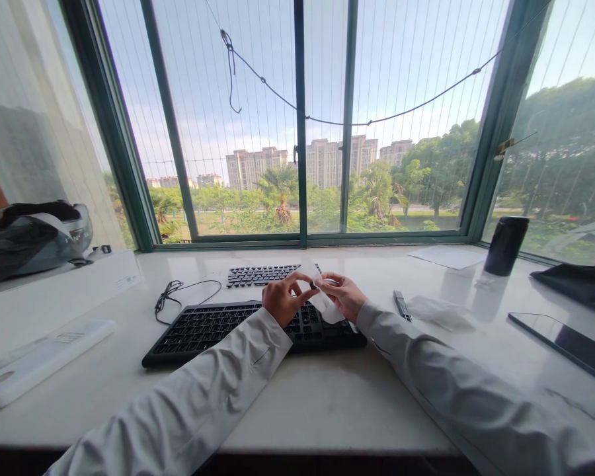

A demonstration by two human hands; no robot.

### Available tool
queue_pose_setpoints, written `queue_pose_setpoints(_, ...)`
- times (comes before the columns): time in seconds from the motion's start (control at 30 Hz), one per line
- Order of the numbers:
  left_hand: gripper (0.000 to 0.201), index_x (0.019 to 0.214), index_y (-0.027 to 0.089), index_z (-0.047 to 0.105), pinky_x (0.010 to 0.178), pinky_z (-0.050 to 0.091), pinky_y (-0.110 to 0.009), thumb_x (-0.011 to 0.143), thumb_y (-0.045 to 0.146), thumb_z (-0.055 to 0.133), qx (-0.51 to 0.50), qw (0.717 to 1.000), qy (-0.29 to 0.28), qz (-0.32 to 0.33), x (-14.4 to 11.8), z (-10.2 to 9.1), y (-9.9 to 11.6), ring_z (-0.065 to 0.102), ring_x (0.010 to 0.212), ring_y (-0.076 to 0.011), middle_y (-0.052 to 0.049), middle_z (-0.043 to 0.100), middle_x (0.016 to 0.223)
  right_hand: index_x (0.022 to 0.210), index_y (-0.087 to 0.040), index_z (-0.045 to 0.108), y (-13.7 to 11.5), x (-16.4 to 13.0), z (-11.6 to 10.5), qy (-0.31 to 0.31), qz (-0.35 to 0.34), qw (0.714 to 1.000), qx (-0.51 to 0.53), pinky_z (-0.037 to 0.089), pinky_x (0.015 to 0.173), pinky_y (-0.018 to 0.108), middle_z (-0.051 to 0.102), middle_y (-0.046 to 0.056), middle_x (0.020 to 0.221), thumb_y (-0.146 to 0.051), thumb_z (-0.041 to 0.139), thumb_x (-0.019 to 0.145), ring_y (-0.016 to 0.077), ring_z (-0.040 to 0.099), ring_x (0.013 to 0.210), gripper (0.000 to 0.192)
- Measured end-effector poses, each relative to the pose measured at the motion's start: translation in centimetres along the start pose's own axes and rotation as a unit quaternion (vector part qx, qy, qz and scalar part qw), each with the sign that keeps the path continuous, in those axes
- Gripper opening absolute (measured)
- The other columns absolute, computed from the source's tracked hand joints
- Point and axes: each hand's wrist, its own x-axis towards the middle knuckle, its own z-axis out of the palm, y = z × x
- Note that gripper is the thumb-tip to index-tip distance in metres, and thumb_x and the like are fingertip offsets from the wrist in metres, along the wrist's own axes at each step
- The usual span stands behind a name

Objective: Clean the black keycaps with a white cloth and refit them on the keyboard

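Note:
Over the right half of a black keyboard (193, 334), both my hands meet. My left hand (283, 301) is closed, pinching a small black keycap (313, 285) between its fingertips. Fingers of my right hand (344, 295) are closed on a thin white tissue (327, 309), which touches the keycap and hangs down over the keys. The keyboard's key positions look bare, with their sockets showing. Behind it, loose black keycaps (260, 275) lie in rows on the white tabletop. My hands hide part of the keyboard and of these rows.
A black cable (171, 297) lies coiled at the keyboard's left. To the right are a dark box cutter (401, 305), a crumpled white wrapper (439, 312), a tablet (568, 344) and a black cylinder (506, 246). Farther left are a white packaging piece (44, 360) and a helmet (44, 231).

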Motion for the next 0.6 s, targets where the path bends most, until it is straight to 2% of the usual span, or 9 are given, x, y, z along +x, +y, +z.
queue_pose_setpoints(0.2, 0.033, 0.085, 0.03, 0.07, 0.058, 0.035, -0.02, 0.072, 0.058, 0.058, 0.056, 0.998, 0.013, 0.021, -0.22, -0.05, -0.23, 0.056, 0.052, -0.0085, 0.007, 0.066, 0.058, 0.078, -0.018, 0.063, -0.61, -0.5, 0.3, -0.036, 0.046, 0.998, -0.01, 0.041, 0.068, 0.022, 0.068, 0.0, 0.076, -0.025, 0.082, 0.052, 0.0096, 0.058, 0.069, 0.033)
queue_pose_setpoints(0.43, 0.036, 0.088, 0.031, 0.069, 0.059, 0.035, -0.02, 0.069, 0.06, 0.06, 0.067, 0.997, 0.033, 0.011, -0.33, -0.04, -0.05, 0.06, 0.055, -0.0087, 0.007, 0.067, 0.059, 0.08, -0.018, 0.065, -0.63, -0.53, 0.35, -0.026, 0.044, 0.997, -0.062, 0.042, 0.063, 0.024, 0.067, 0.0, 0.07, -0.035, 0.079, 0.055, 0.0113, 0.057, 0.064, 0.033)
queue_pose_setpoints(0.6, 0.036, 0.087, 0.031, 0.068, 0.06, 0.037, -0.019, 0.068, 0.06, 0.06, 0.051, 0.998, 0.035, 0.007, -0.41, -0.07, 0.02, 0.061, 0.056, -0.0089, 0.008, 0.066, 0.058, 0.083, -0.016, 0.07, -0.3, -0.27, -0.07, -0.076, 0.033, 0.992, -0.098, 0.041, 0.066, 0.023, 0.066, 0.001, 0.073, -0.04, 0.074, 0.061, 0.0109, 0.056, 0.067, 0.033)
